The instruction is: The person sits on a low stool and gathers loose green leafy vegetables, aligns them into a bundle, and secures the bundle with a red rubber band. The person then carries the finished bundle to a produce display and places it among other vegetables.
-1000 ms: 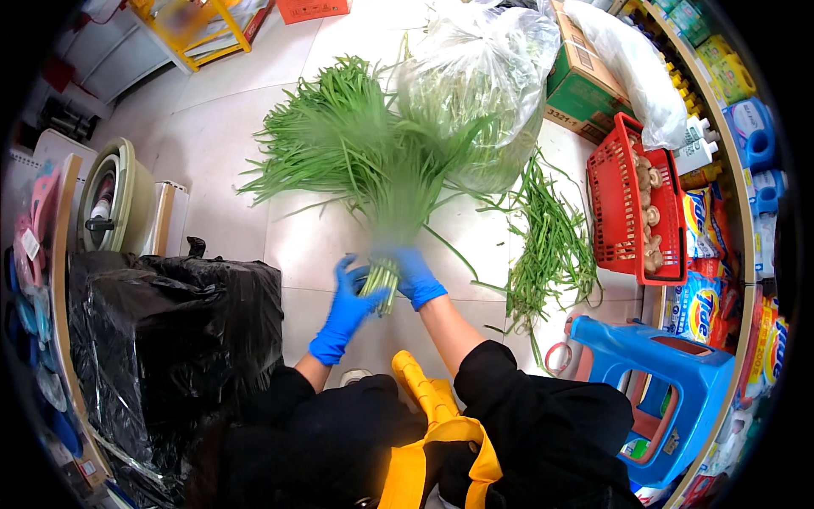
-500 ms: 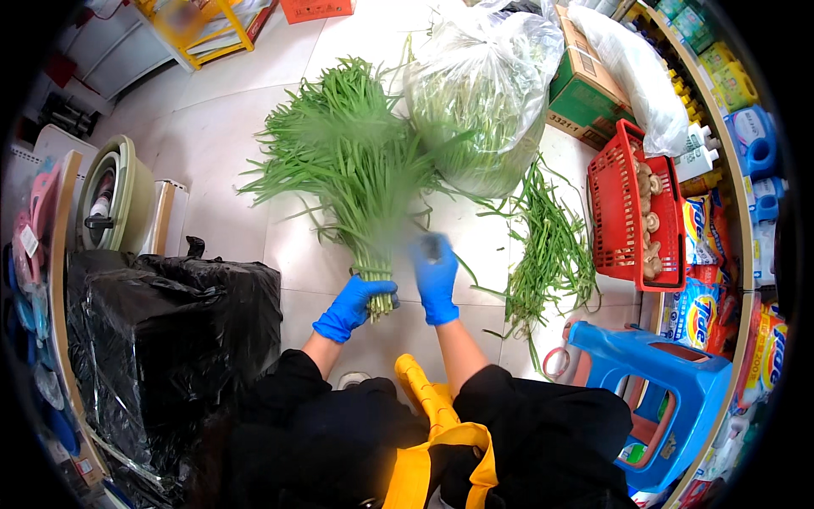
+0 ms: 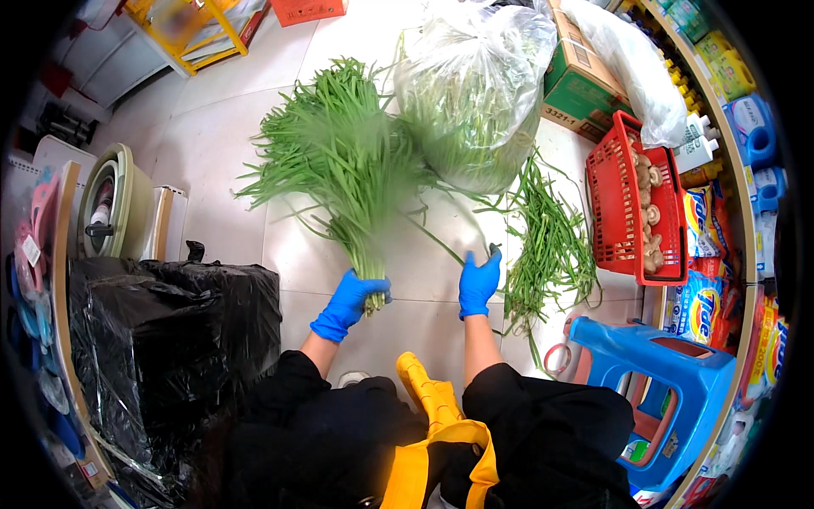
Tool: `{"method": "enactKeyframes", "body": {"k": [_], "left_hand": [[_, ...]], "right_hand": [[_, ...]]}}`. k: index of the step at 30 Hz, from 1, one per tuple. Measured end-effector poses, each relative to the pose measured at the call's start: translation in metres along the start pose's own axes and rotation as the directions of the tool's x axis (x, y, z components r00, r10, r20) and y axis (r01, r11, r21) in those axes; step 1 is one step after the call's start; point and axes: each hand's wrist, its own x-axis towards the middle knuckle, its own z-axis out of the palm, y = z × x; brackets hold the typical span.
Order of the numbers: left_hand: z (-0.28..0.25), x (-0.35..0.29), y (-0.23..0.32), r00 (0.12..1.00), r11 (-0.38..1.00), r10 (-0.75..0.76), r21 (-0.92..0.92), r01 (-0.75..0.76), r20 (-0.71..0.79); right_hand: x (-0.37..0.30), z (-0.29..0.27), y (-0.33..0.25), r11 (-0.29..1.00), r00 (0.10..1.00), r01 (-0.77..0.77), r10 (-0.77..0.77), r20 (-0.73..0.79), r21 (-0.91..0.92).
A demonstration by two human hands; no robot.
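My left hand [image 3: 352,304], in a blue glove, is closed round the cut ends of a big bunch of garlic chives [image 3: 348,170]. The green leaves fan out away from me over the floor, partly blurred. My right hand [image 3: 481,284], also gloved in blue, is off to the right of the bunch. Its fingertips are pinched on a thin chive leaf [image 3: 471,216] that arcs back toward the bunch. Another single leaf runs from the bunch toward the thumb. Beside this hand lies a loose pile of chives [image 3: 547,246] on the floor.
Beyond the pile stands a clear plastic bag [image 3: 475,102] of greens. A red basket [image 3: 615,204] with mushrooms, a blue stool [image 3: 661,373] and shelves of detergent line the right. A black-wrapped box [image 3: 170,331] and a round tub [image 3: 140,199] stand left.
My right hand has moved right, away from the bunch toward the loose pile, drawing a thin leaf along. My left hand keeps its hold on the bunch in nearly the same place.
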Motion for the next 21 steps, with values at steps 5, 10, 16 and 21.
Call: {"method": "enactKeyframes", "body": {"k": [5,10,16,21], "left_hand": [[0.023,-0.009,-0.03,0.843,0.434,0.536,0.872,-0.225,-0.049],[0.002,-0.015,-0.027,0.949,0.22,0.31,0.975,-0.025,-0.046],[-0.007,-0.02,-0.002,0.844,0.435,0.537,0.862,-0.262,-0.014],[-0.006,0.009,0.028,0.686,0.417,0.715,0.705,-0.573,0.135]], "right_hand": [[-0.029,0.041,-0.114,0.581,0.377,-0.799,0.281,0.882,0.156],[-0.011,0.053,-0.087,0.257,0.207,-0.953,0.152,0.966,0.164],[-0.021,0.067,-0.11,0.675,0.399,-0.68,0.013,0.917,0.286],[-0.015,0.064,-0.137,0.861,0.537,-0.381,-0.09,0.838,0.337]]}}
